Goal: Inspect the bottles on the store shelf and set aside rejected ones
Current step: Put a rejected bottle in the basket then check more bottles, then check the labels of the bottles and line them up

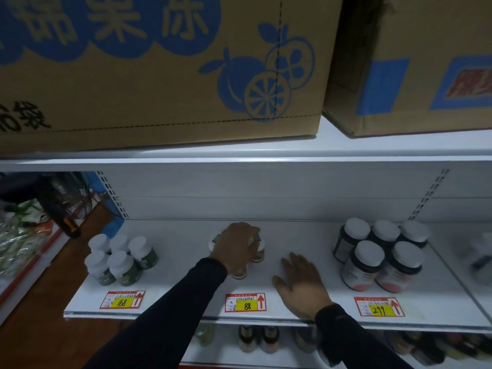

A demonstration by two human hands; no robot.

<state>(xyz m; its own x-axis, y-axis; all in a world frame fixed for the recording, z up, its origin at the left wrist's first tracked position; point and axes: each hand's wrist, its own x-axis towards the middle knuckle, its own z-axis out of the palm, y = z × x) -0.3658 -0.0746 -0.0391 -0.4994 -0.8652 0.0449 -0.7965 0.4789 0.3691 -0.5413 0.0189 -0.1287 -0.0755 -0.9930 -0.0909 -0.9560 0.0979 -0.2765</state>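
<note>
Your left hand curls its grip over the tops of the small bottles clustered mid-shelf, behind the 88 price tag. Your right hand lies flat and wide on the shelf just beside them, holding nothing, near the front edge.

A shop aisle. White metal shelf with slotted uprights, and red-and-yellow price tags on its front edge reading 168, 88, 299. Bottles with white caps stand in grouped rows like stock; more bottles sit on the tier below. Printed cardboard cartons sit on the top shelf.
</note>
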